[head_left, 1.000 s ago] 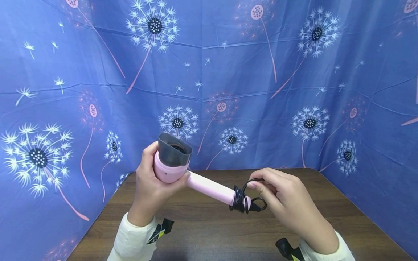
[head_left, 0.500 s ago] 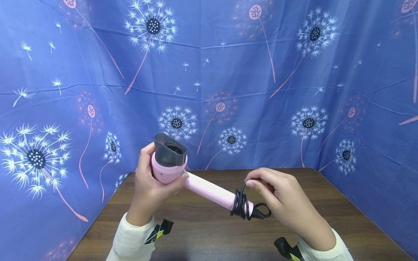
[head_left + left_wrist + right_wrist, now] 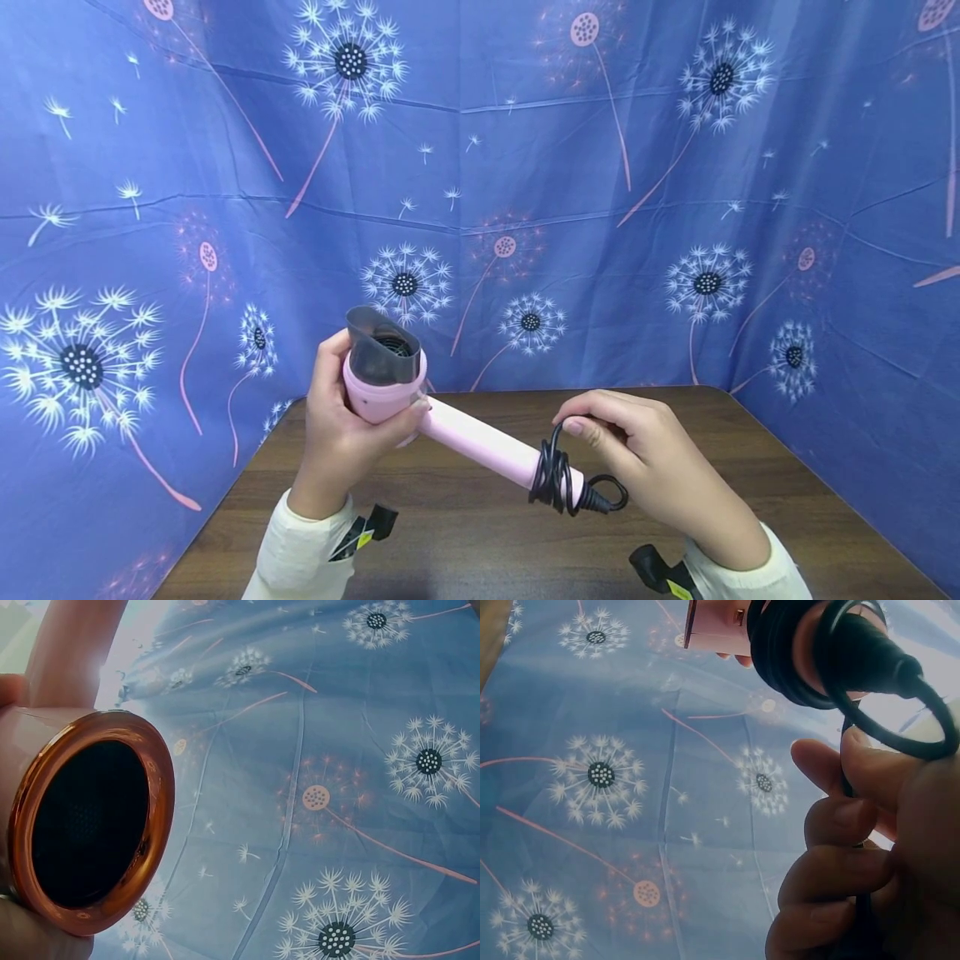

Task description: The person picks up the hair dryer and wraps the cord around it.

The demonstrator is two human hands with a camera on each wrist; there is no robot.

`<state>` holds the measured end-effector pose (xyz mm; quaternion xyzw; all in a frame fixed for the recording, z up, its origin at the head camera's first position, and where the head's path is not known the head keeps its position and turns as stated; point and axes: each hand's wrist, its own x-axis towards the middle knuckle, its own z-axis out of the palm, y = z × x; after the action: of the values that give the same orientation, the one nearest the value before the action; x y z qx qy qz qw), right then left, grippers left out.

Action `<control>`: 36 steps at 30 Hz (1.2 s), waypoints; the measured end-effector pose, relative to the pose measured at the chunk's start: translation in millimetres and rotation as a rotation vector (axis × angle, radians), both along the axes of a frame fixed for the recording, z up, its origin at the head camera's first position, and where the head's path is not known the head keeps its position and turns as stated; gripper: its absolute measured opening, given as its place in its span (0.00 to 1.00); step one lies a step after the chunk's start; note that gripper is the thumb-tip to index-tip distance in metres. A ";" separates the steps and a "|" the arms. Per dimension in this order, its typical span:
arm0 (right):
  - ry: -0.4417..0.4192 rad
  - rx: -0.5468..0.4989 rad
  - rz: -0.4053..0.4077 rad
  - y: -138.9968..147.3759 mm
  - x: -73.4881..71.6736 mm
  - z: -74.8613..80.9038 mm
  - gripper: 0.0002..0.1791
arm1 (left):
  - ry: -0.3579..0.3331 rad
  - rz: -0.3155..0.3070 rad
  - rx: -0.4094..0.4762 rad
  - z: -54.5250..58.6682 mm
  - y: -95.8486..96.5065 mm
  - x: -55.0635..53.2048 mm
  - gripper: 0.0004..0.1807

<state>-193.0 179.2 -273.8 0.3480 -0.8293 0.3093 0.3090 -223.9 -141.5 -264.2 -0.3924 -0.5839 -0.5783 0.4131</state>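
A pink hair dryer [image 3: 480, 442] is held in the air above the table, its handle slanting down to the right. My left hand [image 3: 337, 442] grips its head, thumb across the front. The dark see-through nozzle [image 3: 382, 350] points up. In the left wrist view the copper-coloured ring [image 3: 159, 825] rims the dryer's dark rear end. A black power cord [image 3: 553, 479] is wound in several turns round the handle's end. My right hand [image 3: 645, 450] pinches a length of this cord between thumb and index finger; in the right wrist view the other fingers [image 3: 832, 870] curl around it. The plug is not visible.
Beneath both hands lies a brown wooden table [image 3: 480, 542]. A blue cloth with dandelion prints [image 3: 465, 167] hangs behind it and along both sides. Small black wrist cameras [image 3: 382, 521] are strapped at the sleeves.
The dryer's head has shifted slightly left with my left hand, and its handle end has dropped a little. My right hand has moved slightly left, still pinching the cord.
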 end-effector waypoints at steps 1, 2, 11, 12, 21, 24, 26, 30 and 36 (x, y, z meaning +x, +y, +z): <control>-0.007 0.001 0.005 0.2 -0.2 0.1 0.14 | 0.002 -0.007 0.002 -0.6 -0.4 -0.7 0.46; -0.013 0.003 0.009 0.4 -0.4 0.1 0.15 | 0.004 -0.010 0.004 -1.4 -0.9 -1.9 0.46; -0.074 0.013 0.058 2.1 -3.5 -1.1 0.16 | 0.022 -0.029 0.024 -13.4 -7.8 -19.2 0.50; -0.083 0.011 0.067 2.2 -4.0 -1.5 0.16 | 0.022 -0.039 0.031 -13.8 -8.0 -19.8 0.50; -0.110 -0.033 0.084 -3.3 -8.1 -6.6 0.14 | 0.004 -0.035 0.082 -14.0 -8.1 -18.2 0.49; -0.111 -0.047 0.078 -5.0 -8.2 -8.0 0.13 | 0.006 -0.017 0.091 -13.6 -7.5 -18.2 0.49; -0.109 -0.049 0.075 -5.8 -8.4 -8.7 0.13 | 0.012 -0.014 0.094 -12.3 -6.6 -17.2 0.48; -0.118 -0.052 0.053 -7.5 -9.4 -9.9 0.13 | 0.026 0.001 0.098 -6.2 -2.4 -9.9 0.46; -0.153 -0.060 0.025 -11.4 -10.4 -11.6 0.16 | 0.023 0.010 0.131 0.5 3.6 -0.7 0.44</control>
<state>-203.4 167.7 -285.4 0.3243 -0.8365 0.3636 0.2510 -224.6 -137.9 -263.7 -0.3685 -0.5420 -0.6086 0.4473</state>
